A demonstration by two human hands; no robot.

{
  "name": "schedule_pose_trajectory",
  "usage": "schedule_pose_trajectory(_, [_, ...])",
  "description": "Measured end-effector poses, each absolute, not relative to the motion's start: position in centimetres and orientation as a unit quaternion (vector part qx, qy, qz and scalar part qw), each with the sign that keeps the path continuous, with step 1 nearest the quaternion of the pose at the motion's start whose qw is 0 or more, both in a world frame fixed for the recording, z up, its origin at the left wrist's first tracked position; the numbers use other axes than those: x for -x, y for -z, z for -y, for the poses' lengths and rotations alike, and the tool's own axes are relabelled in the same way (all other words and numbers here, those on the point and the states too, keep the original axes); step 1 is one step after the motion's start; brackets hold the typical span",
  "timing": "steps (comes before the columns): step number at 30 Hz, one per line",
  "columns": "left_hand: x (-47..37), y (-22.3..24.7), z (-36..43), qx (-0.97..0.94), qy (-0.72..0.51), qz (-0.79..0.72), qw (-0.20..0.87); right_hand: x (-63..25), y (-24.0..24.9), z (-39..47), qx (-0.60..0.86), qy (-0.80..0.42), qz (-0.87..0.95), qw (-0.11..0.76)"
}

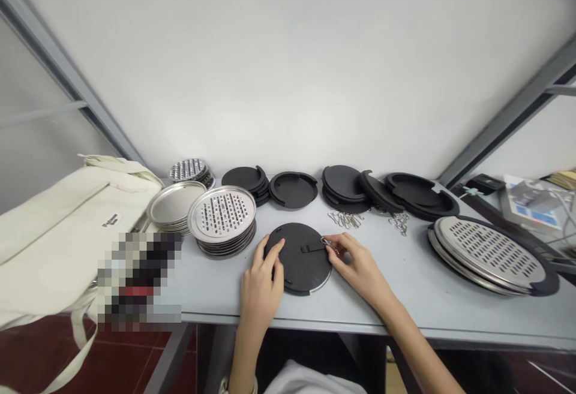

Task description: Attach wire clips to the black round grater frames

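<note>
A round black plastic disc [294,271] lies flat on the table in front of me, with a narrow slotted strip running from its middle to the right edge. A sliver of metal plate shows under its lower right rim. My left hand [262,286] rests on the disc's left side, fingers spread and stretched out. At the right edge my right hand [362,268] is closed, thumb and fingertips pinching a small metal wire clip [324,241] at the strip's outer end. The fingers hide part of the clip. Behind the disc lie loose wire clips [345,219].
Metal grater plates [227,214] are stacked at left, beside plain metal discs [175,202]. Black round holders [293,190] line the wall. More wire clips [398,223] lie right of centre. Large grater plates [495,253] sit at right. A cream bag [58,232] covers the left end.
</note>
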State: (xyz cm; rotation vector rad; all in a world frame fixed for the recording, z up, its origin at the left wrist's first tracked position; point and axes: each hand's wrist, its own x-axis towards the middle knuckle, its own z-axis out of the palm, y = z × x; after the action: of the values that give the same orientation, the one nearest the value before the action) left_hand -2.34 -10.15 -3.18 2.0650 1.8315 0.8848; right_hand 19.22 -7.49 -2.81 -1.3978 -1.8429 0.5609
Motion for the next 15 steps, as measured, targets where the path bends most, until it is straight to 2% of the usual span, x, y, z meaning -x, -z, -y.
schedule_pose_trajectory(15, [2.38,3.3,10.11,-0.708,-0.302,-0.627,0.123,-19.43,2.99,7.46,0.547,-0.233,0.716,0.365])
